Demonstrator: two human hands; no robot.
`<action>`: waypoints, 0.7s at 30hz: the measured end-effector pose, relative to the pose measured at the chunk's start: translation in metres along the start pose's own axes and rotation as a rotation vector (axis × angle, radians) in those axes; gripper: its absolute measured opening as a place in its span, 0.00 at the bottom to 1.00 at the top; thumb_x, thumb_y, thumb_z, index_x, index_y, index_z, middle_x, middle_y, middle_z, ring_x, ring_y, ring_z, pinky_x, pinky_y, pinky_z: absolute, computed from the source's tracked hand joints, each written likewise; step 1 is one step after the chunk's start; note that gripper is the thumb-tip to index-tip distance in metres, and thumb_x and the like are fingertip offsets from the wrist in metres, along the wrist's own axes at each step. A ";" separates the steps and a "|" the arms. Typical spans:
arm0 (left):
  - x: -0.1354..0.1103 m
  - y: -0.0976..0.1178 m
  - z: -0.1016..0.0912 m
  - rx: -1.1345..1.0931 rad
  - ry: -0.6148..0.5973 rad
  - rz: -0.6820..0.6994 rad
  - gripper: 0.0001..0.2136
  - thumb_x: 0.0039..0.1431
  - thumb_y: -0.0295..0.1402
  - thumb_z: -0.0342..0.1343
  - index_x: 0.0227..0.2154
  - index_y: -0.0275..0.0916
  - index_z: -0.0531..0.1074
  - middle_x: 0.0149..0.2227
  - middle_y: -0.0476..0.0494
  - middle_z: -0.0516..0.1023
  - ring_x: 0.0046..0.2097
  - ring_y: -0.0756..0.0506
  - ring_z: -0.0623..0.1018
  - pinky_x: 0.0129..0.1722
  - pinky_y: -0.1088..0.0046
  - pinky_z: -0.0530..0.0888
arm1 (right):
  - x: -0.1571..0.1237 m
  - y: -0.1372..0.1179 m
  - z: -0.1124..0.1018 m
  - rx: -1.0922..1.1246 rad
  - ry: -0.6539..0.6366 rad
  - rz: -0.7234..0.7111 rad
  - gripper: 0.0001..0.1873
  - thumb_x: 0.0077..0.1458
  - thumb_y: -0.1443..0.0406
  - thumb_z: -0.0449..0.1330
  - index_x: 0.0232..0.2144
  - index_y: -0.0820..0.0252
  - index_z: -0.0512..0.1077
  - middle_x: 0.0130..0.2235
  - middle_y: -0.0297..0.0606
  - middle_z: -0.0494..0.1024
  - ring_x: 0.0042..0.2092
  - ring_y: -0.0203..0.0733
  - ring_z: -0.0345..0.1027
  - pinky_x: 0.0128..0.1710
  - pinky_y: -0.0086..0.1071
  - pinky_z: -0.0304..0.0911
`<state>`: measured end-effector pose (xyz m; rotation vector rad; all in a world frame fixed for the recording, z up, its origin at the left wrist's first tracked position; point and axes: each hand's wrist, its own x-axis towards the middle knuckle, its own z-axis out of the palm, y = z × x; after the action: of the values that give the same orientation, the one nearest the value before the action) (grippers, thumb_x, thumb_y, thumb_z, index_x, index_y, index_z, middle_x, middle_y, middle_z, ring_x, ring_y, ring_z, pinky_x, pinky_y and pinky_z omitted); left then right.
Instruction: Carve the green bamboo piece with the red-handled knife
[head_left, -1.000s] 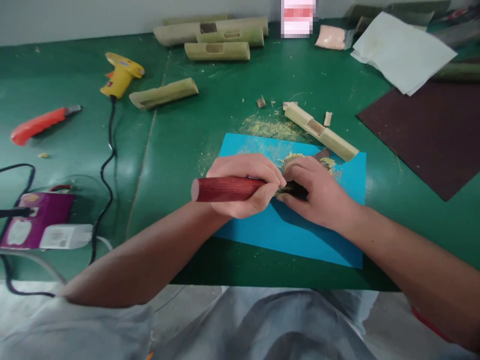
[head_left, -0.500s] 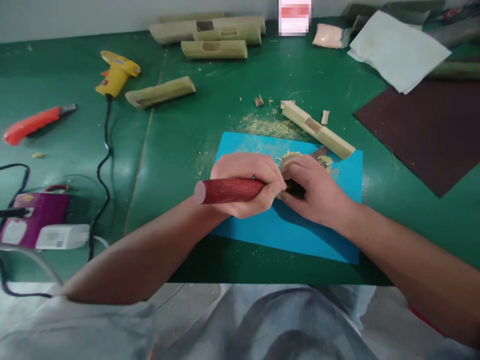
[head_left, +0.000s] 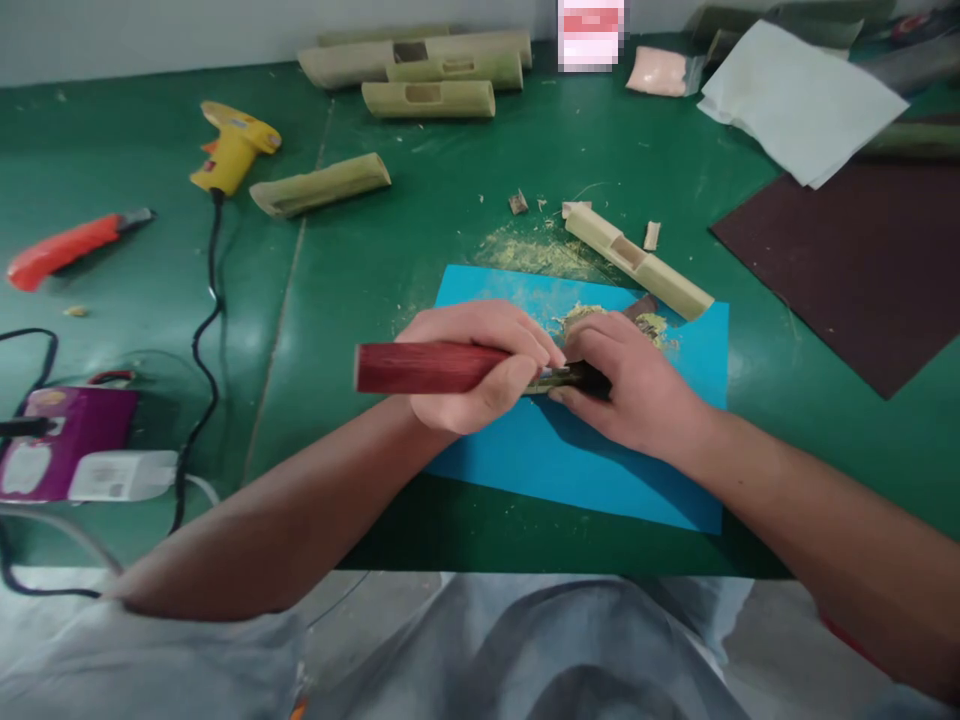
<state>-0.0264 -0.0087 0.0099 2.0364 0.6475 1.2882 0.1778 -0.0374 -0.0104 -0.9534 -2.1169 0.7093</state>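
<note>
My left hand point(head_left: 484, 325) is closed around the red wooden handle point(head_left: 427, 368) of a hand tool that points right. Its working end runs in by my right hand, mostly hidden, so its kind cannot be made out. My right hand point(head_left: 641, 385) grips a bamboo piece point(head_left: 553, 382), of which a greenish edge and a dark part show between the two hands. Both hands are over a blue sheet point(head_left: 622, 480). Just beyond the fingers lie pale shavings point(head_left: 652, 328) and a notched bamboo piece point(head_left: 671, 285).
A yellow glue gun point(head_left: 234, 150), an orange utility knife point(head_left: 67, 248) and a bamboo tube point(head_left: 322, 185) lie at left. Several notched bamboo tubes point(head_left: 427, 99) stand along the wall. White paper point(head_left: 799, 100) and a dark brown sheet point(head_left: 862, 270) are at right. A purple box point(head_left: 94, 415) sits near left.
My left hand and the red handle have shifted left and slightly up, and the handle lies more level. More of the bamboo edge now shows between the hands. My right hand stays almost still.
</note>
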 end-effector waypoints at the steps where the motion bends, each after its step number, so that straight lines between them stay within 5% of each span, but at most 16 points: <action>1: 0.000 0.000 -0.001 -0.050 0.018 0.062 0.10 0.65 0.41 0.59 0.30 0.43 0.77 0.32 0.48 0.85 0.31 0.48 0.84 0.30 0.73 0.81 | 0.000 0.000 0.000 0.000 -0.005 0.002 0.08 0.60 0.64 0.64 0.35 0.54 0.66 0.40 0.42 0.76 0.46 0.51 0.69 0.46 0.46 0.64; 9: 0.006 0.011 -0.002 -0.020 -0.077 0.022 0.05 0.62 0.30 0.61 0.30 0.42 0.78 0.32 0.48 0.86 0.33 0.49 0.85 0.37 0.75 0.83 | 0.000 0.000 0.000 -0.001 -0.021 0.009 0.08 0.60 0.65 0.62 0.34 0.52 0.64 0.38 0.39 0.74 0.44 0.49 0.68 0.46 0.45 0.63; 21: 0.007 0.009 -0.003 -0.087 -0.148 -0.078 0.04 0.61 0.30 0.62 0.30 0.40 0.78 0.34 0.46 0.86 0.35 0.48 0.85 0.39 0.74 0.83 | 0.000 0.001 0.000 -0.006 -0.020 0.005 0.11 0.59 0.65 0.63 0.33 0.52 0.62 0.39 0.40 0.74 0.44 0.49 0.68 0.46 0.46 0.64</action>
<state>-0.0261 -0.0097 0.0219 1.9935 0.5866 1.0909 0.1779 -0.0370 -0.0111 -0.9594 -2.1355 0.7178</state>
